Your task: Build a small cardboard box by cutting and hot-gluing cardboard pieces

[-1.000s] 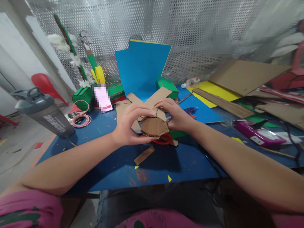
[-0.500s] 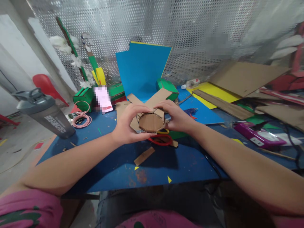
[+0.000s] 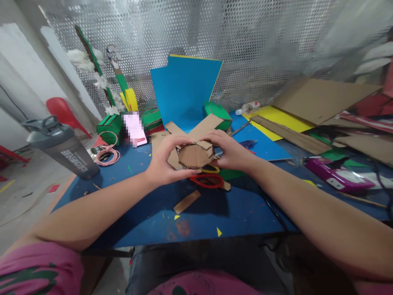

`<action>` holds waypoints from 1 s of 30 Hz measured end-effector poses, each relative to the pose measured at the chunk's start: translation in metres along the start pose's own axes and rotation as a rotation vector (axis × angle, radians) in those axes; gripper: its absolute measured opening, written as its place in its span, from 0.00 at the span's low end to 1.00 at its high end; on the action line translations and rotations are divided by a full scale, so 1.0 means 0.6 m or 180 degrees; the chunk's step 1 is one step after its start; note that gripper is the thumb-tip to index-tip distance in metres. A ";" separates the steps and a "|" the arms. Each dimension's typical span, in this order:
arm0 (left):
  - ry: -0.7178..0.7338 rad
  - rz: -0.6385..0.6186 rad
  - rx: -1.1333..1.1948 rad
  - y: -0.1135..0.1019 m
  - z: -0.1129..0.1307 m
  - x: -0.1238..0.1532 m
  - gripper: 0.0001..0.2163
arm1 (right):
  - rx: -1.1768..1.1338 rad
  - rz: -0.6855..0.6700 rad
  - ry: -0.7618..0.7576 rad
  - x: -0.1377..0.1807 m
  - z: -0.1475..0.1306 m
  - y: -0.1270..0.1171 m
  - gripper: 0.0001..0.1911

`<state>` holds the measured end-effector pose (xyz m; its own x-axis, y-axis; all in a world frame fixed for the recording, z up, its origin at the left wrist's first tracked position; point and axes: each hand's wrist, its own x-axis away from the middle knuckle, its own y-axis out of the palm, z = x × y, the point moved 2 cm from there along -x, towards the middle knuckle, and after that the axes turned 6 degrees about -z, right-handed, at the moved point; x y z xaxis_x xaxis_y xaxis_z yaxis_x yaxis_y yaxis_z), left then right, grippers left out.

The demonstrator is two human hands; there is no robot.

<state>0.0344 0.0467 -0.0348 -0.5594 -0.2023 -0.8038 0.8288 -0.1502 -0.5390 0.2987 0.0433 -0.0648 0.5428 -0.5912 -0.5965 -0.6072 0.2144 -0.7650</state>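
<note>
Between my two hands is a small many-sided cardboard box (image 3: 193, 156), its flat face turned toward me, held above the table. My left hand (image 3: 164, 160) curves around its left side, fingers along the top and thumb at the lower edge. From the right, my right hand (image 3: 229, 152) grips its upper right edge with bent fingers; the thumb is partly hidden. Just beneath the box lie scissors with red and yellow handles (image 3: 211, 180). Cardboard strips (image 3: 206, 125) stand out behind my hands, and a loose cardboard strip (image 3: 187, 202) lies in front.
A grey shaker bottle (image 3: 66, 147) and a pink cable coil (image 3: 108, 155) stand at the left. Blue boards (image 3: 187, 90) lean on the perforated metal wall. A green box (image 3: 217, 114), cardboard sheets (image 3: 325, 100) and a purple device (image 3: 334, 176) lie toward the right.
The cardboard box has turned slightly in my hands, both of which keep their hold. The whole view has shifted a little.
</note>
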 end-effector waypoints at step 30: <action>0.0161 0.0028 -0.0082 -0.010 -0.007 0.009 0.31 | -0.0037 -0.0037 0.0010 -0.011 -0.019 -0.011 0.31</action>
<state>0.0266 0.0507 -0.0373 -0.5514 -0.1542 -0.8199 0.8341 -0.1237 -0.5376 0.2928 0.0370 -0.0530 0.5479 -0.5962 -0.5868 -0.6077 0.1985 -0.7690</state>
